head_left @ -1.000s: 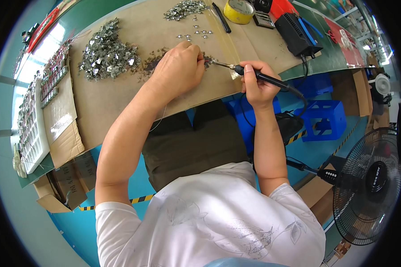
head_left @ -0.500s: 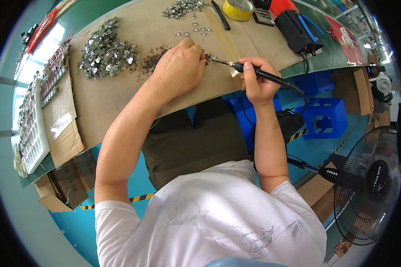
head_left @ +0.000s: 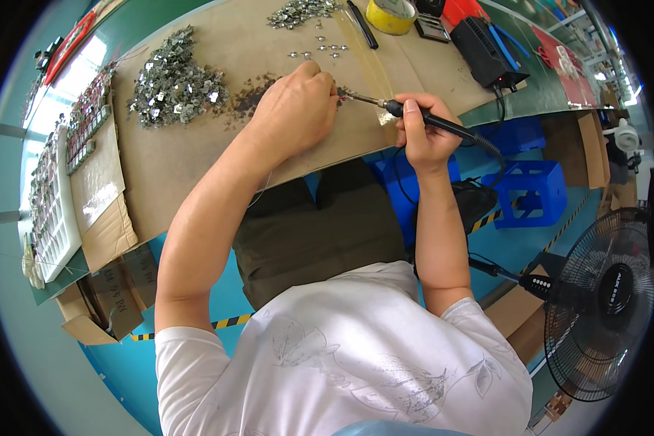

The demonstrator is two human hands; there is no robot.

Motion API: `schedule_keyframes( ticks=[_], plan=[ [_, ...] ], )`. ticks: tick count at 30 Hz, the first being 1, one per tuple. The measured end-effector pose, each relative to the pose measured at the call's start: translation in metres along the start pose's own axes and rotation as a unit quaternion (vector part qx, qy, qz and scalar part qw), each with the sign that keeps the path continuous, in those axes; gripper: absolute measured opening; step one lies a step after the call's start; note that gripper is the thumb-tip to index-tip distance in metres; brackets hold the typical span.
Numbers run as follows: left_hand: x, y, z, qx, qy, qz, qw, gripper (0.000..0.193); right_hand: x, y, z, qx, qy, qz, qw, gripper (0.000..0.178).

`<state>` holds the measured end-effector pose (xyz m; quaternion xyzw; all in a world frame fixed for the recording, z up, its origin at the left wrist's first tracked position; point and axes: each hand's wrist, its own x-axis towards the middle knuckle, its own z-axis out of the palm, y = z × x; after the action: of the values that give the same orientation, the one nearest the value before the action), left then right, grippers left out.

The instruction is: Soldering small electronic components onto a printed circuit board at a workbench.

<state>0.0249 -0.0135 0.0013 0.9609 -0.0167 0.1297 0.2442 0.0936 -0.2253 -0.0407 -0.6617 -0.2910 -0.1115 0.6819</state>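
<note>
My right hand [head_left: 427, 134] grips a black-handled soldering iron [head_left: 443, 125], its metal tip pointing left toward the fingers of my left hand. My left hand [head_left: 298, 105] is closed over the cardboard-covered worktop [head_left: 174, 156], and whatever its fingertips hold is hidden behind the knuckles. Dark brown crumbs [head_left: 248, 100] lie scattered beside it. A heap of small shiny metal pieces [head_left: 174, 83] spreads to its left. Beyond the hand, several small metal parts [head_left: 334, 49] sit apart in short rows, with a smaller heap of similar parts [head_left: 301, 11] behind them.
A black soldering station [head_left: 483, 54] stands at the back right, near a yellow tape roll [head_left: 390, 16] and a black pen [head_left: 362, 25]. White trays of wired parts [head_left: 58, 218] line the left edge. Blue stools [head_left: 527, 192] and a fan [head_left: 603, 298] are at the right.
My right hand and the soldering iron have shifted very slightly to the right. My left hand stays almost in the same place, still closed.
</note>
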Motion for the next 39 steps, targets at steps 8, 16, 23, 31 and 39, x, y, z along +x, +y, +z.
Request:
schedule_keyframes(
  ticks=[8, 16, 23, 31, 39],
  plan=[
    [-0.001, -0.001, 0.0, -0.001, 0.006, 0.006, 1.0, 0.016, 0.001, 0.0, 0.002, -0.008, -0.017, -0.016, 1.0, 0.008],
    [-0.002, 0.0, 0.0, -0.001, -0.002, -0.004, 1.0, 0.017, 0.0, -0.001, 0.0, -0.028, -0.019, -0.03, 0.999, 0.009],
    [0.001, -0.001, 0.003, 0.001, 0.002, 0.005, 1.0, 0.016, 0.003, -0.007, 0.003, 0.06, 0.021, -0.002, 0.998, 0.01],
    [0.0, -0.009, 0.004, 0.025, -0.001, 0.011, 1.0, 0.018, 0.071, -0.013, 0.002, -0.271, -0.049, -0.135, 0.952, 0.024],
    [0.003, -0.011, 0.017, 0.096, -0.044, 0.074, 0.992, 0.018, 0.121, 0.016, 0.018, -0.348, -0.117, -0.301, 0.88, 0.032]
  ],
)
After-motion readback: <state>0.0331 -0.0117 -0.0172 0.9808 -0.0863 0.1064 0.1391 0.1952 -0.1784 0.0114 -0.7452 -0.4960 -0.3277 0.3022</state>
